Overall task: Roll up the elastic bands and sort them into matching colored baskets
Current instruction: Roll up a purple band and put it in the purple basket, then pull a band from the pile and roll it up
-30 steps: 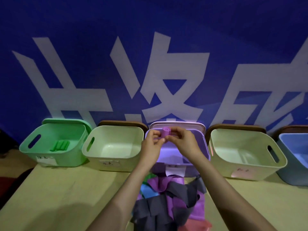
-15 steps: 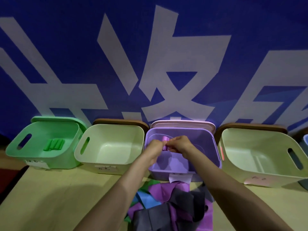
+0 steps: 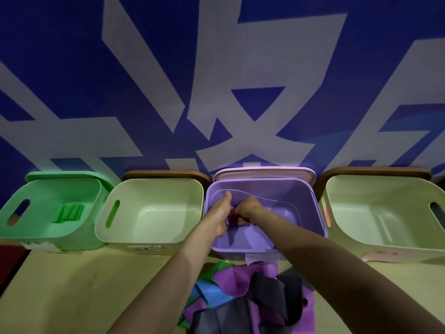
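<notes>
Both my hands reach down inside the purple basket [image 3: 310, 227]. Between them is a rolled purple band [image 3: 230, 219], mostly hidden by my fingers. My left hand [image 3: 220, 216] holds its left end, thumb pointing up. My right hand [image 3: 248, 212] grips it from the right with curled fingers. A heap of loose bands [image 3: 245, 300], purple, dark grey, blue and green, lies on the table in front of that basket.
A green basket [image 3: 41, 233] with several rolled green bands [image 3: 69, 213] stands at far left. Pale cream baskets flank the purple one, one to its left [image 3: 147, 236] and one to its right [image 3: 346, 233]. A blue wall with white lettering rises behind. The tan table [image 3: 72, 285] extends toward me.
My hands have carried the rolled purple band from above the basket's rim down into the purple basket. The view has moved closer to the baskets.
</notes>
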Motion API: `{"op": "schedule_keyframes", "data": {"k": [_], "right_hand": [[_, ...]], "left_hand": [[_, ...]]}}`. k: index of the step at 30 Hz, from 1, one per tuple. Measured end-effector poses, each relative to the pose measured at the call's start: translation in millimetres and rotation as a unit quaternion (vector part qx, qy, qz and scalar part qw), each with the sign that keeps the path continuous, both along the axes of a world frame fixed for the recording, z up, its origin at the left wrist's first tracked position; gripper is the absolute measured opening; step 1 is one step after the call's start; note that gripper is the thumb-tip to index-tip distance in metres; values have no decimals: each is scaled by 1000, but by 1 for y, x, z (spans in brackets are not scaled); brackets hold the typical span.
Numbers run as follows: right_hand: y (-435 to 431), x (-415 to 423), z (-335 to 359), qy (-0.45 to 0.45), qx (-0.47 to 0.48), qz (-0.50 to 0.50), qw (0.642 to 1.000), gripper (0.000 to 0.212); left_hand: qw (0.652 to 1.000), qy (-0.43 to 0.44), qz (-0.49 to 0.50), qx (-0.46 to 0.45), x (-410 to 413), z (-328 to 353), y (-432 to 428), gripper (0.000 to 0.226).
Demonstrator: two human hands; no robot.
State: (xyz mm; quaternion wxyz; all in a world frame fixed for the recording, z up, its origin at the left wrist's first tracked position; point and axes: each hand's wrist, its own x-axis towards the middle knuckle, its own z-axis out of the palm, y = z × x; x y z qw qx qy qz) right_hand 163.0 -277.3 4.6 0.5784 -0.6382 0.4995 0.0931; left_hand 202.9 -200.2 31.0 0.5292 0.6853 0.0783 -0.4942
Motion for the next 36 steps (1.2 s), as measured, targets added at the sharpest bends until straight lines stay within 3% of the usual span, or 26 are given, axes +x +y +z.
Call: {"op": "schedule_keyframes", "data": {"k": [5, 9, 13, 21, 27, 31, 36], "right_hand": [[0, -1, -2, 2, -16, 1, 1000, 25], [-1, -1, -6, 14, -32, 23, 999, 12], [-5, -4, -11, 48, -117, 80, 989, 23], [-5, -10, 9, 78, -120, 163, 976, 33], [-19, -30, 39, -30, -72, 112, 991, 14], [-34, -63, 76, -87, -126, 93, 984, 15], [-28, -117, 137, -221, -212, 28, 952, 6]], "left_hand": [[1000, 19, 8, 11, 2, 0, -1, 62], [999, 16, -15, 31, 2, 3, -1, 74], [998, 8, -43, 48, -5, 10, 1, 77], [997, -20, -44, 67, -11, 23, 6, 72], [999, -34, -17, 22, -15, 43, 12, 58], [997, -72, -31, -22, -15, 72, 27, 60], [975, -190, -33, -112, -23, 116, 63, 36]]}}
